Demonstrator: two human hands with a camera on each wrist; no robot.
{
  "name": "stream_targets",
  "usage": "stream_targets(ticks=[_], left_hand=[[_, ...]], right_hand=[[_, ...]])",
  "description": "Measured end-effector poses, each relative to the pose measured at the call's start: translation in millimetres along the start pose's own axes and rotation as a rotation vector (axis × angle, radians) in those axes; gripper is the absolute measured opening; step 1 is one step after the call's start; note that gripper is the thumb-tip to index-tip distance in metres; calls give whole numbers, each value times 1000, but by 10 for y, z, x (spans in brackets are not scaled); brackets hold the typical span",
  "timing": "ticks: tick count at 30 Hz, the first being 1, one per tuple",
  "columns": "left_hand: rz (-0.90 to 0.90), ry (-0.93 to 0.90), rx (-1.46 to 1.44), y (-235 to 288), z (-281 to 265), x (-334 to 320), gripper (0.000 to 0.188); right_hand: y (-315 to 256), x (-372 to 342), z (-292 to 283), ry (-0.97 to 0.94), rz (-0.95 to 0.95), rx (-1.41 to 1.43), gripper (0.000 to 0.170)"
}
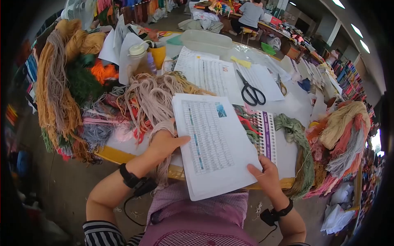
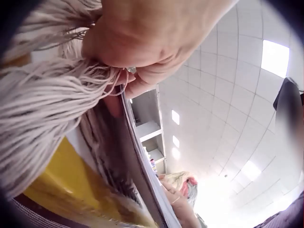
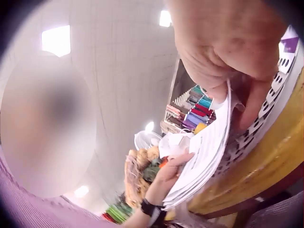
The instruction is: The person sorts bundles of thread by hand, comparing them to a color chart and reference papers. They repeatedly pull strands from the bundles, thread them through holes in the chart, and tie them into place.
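Observation:
A stack of white sheets (image 1: pixel 217 143), its top one printed with a table and a small blue picture, is held tilted above the table's front edge. My left hand (image 1: pixel 164 143) grips its left side, thumb on top; pale pinkish yarn (image 2: pixel 52 109) lies against that hand in the left wrist view. At the lower right corner my right hand (image 1: pixel 267 174) pinches the sheets (image 3: pixel 204 156), fingers beneath them. Under the stack's right side is a spiral-bound card (image 1: pixel 269 137) with a purple strip and punched holes.
Yarn hanks (image 1: pixel 61 90) heap at the left, more (image 1: pixel 347 135) at the right. Black scissors (image 1: pixel 251 91) lie on papers behind the stack. A jar (image 1: pixel 138 59), a yellow cup (image 1: pixel 158 56) and a clear plastic tray (image 1: pixel 206 41) stand farther back. A person (image 1: pixel 251 15) sits in the background.

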State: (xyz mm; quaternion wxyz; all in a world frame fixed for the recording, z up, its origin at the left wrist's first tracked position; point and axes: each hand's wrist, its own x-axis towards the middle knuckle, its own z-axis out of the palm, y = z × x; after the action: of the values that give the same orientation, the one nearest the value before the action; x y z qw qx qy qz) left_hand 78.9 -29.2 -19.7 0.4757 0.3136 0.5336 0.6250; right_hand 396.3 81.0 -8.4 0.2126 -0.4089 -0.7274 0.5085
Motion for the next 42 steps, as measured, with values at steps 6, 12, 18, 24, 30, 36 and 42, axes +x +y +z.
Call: stream_targets(ticks=[6, 12, 18, 24, 30, 36, 42], left_hand=[[11, 139, 205, -97, -109, -9, 54], [-36, 188, 233, -62, -155, 9, 29], [111, 244, 423, -181, -152, 58, 22], [369, 284, 556, -109, -93, 34, 14], [255, 279, 501, -83, -70, 23, 15], [-21, 172, 463, 52, 56, 2, 25], [-13, 30, 739, -66, 195, 126, 28]], right_hand=[[93, -52, 11, 270, -159, -332, 19], [48, -144, -115, 388, 2, -331, 17], [236, -226, -330, 451, 41, -94, 12], [507, -376, -451, 598, -220, -338, 16], [273, -469, -660, 498, 278, -239, 14], [203, -253, -426, 475, -342, -757, 42], [-200, -93, 388, 189, -646, -840, 48]])
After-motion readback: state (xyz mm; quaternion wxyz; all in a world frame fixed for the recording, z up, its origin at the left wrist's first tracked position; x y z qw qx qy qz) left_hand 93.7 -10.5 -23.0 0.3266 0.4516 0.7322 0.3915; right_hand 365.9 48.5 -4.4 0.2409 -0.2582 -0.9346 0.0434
